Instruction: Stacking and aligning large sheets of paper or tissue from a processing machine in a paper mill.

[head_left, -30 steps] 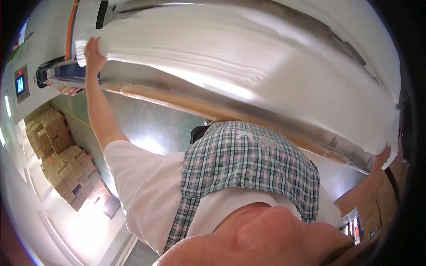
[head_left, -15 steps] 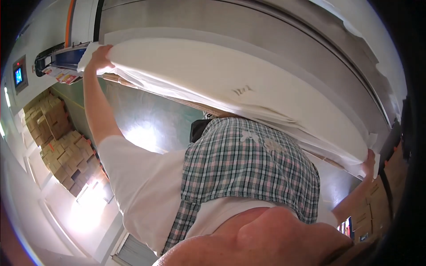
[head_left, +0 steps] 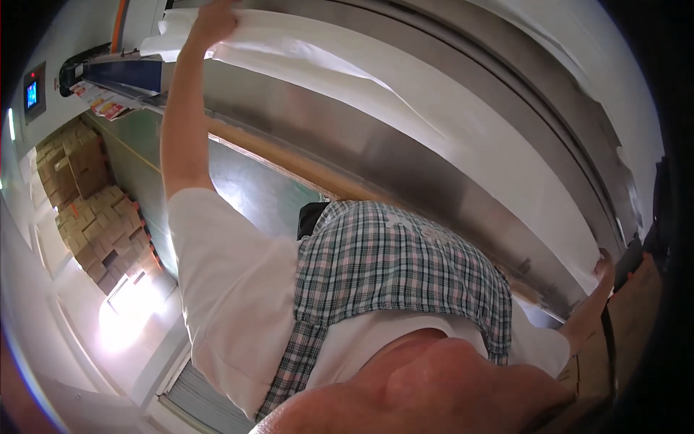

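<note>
Head view: a person in a white T-shirt [head_left: 231, 289] and green-checked apron [head_left: 397, 267] stretches a white sheet [head_left: 448, 123] across a long steel machine [head_left: 463, 65], arms spread wide. Left hand [head_left: 211, 20], at upper left of frame, is closed over the sheet's far corner, fingers curled on the cloth edge. Right hand [head_left: 601, 271], at lower right, pinches the other end of the sheet, thumb and fingers clamped on the fabric; fingertips partly hidden by the cloth. Sheet runs taut between both hands, w/ its upper edge lying against the machine's curved steel face and its lower edge hanging free above a wooden rail [head_left: 303, 170]. A second white cloth band [head_left: 578, 79] lies higher on the machine, apart from the held sheet. Open room: a strip of green floor [head_left: 253, 188] betw. rail and the person's body. At left, stacked cardboard boxes [head_left: 87, 210] stand well apart from the left arm; a small wall panel w/ a blue screen [head_left: 32, 94] sits near the machine's end. Brown cartons [head_left: 629, 325] crowd just beside the right hand. Bright glare on floor at lower left.
</note>
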